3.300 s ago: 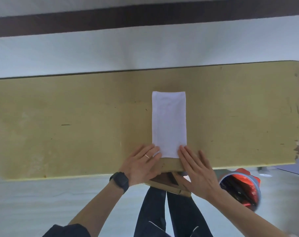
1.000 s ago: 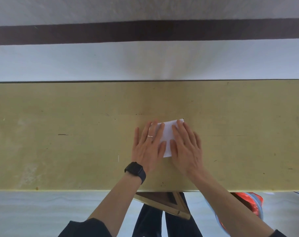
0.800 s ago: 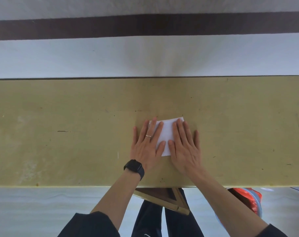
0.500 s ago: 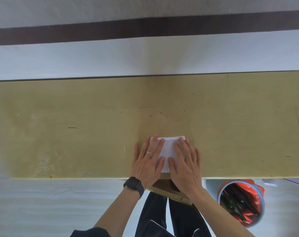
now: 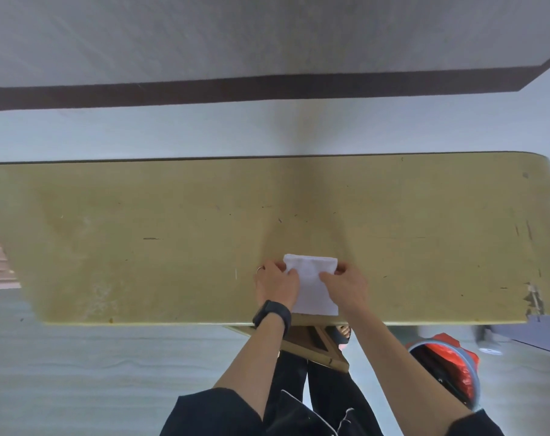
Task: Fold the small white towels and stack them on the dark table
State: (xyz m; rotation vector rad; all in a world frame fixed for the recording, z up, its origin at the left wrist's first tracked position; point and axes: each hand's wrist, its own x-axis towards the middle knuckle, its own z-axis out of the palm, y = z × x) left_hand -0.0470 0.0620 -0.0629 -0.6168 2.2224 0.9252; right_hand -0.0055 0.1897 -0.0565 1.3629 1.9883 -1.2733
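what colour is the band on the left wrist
Black, a watch-like band just behind the left hand, clearest in the head view.

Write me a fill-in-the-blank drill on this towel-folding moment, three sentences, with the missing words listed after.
1. The folded small white towel lies near the table's ____ edge, closest to the person.
2. The black wristwatch sits on the ____ wrist, behind the left hand.
3. The left hand and the right hand each grip one ____ of the towel on the yellowish wooden table.

Missing words: near; left; side
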